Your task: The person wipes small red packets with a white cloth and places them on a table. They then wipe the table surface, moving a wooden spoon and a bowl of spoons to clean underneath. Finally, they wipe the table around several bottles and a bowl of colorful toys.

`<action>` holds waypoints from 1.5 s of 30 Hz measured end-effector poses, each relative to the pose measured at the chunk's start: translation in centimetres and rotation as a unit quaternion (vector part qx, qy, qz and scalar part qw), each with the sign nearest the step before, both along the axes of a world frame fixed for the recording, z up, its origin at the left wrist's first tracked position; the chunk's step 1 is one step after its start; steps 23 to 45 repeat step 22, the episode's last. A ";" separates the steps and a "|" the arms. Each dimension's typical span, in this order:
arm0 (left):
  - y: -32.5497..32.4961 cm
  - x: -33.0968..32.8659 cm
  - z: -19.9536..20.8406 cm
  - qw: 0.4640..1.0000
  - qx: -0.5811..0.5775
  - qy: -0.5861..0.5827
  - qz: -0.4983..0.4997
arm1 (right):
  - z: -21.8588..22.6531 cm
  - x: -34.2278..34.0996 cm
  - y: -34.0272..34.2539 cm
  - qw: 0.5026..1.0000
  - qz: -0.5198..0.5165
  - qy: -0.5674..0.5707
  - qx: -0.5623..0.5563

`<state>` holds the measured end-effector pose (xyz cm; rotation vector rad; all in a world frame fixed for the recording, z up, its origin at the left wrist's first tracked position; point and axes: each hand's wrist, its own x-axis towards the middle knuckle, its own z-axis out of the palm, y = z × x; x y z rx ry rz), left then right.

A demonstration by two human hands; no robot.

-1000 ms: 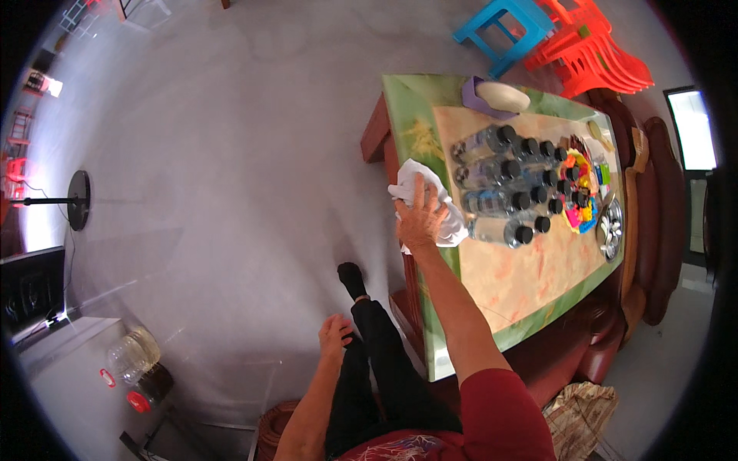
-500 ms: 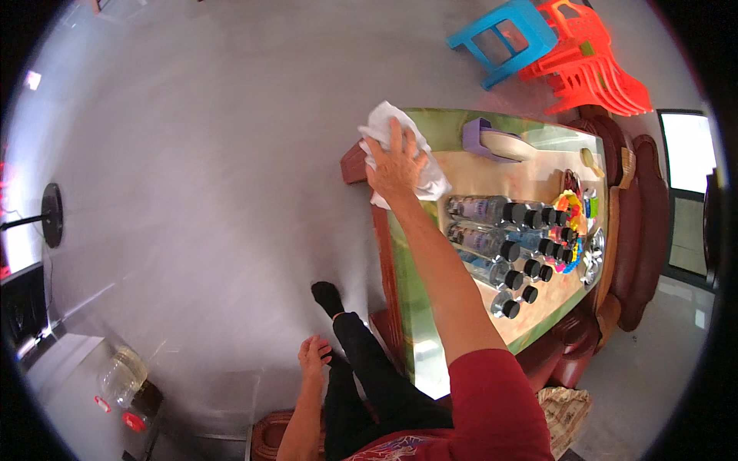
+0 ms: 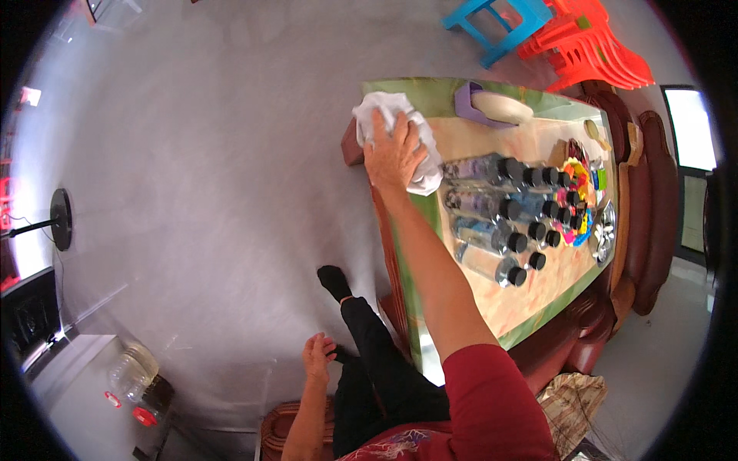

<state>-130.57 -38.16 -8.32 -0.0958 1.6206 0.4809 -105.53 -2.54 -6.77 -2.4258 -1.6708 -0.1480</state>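
My right hand (image 3: 393, 154) presses a crumpled white cloth (image 3: 423, 173) onto the tabletop near its far left corner, fingers spread over the fabric. Beneath the cloth is a table (image 3: 407, 88) with a green marbled border and a peach-coloured middle. Just right of the cloth, several clear bottles with black caps (image 3: 516, 243) lie in rows. Beyond them sits a purple holder (image 3: 467, 107) with a pale oval thing in it. My left hand (image 3: 317, 356) hangs low beside my leg, holding nothing, with its fingers loosely bent and apart.
At the table's right end are a colourful tray (image 3: 576, 173) and a metal dish (image 3: 605, 234). A brown leather sofa (image 3: 652, 215) runs along that side. Blue (image 3: 511, 34) and red stools (image 3: 600, 58) stand beyond. Large clear jugs (image 3: 132, 373) stand at the lower left.
My right hand and the cloth have slid slightly nearer along the table's left edge, exposing the far corner. The whole view has shifted a little. My left hand still hangs by my leg.
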 end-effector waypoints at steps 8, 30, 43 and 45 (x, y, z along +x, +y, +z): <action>-6.5 -0.6 2.9 0.997 0.070 0.006 -0.036 | -1.1 0.1 -18.0 0.992 0.112 -0.062 0.013; -21.7 -5.6 5.4 0.993 0.062 0.026 -0.102 | 0.8 2.9 -56.0 0.998 0.028 0.032 -0.051; -21.7 -5.6 5.4 0.993 0.062 0.026 -0.102 | 0.8 2.9 -56.0 0.998 0.028 0.032 -0.051; -21.7 -5.6 5.4 0.993 0.062 0.026 -0.102 | 0.8 2.9 -56.0 0.998 0.028 0.032 -0.051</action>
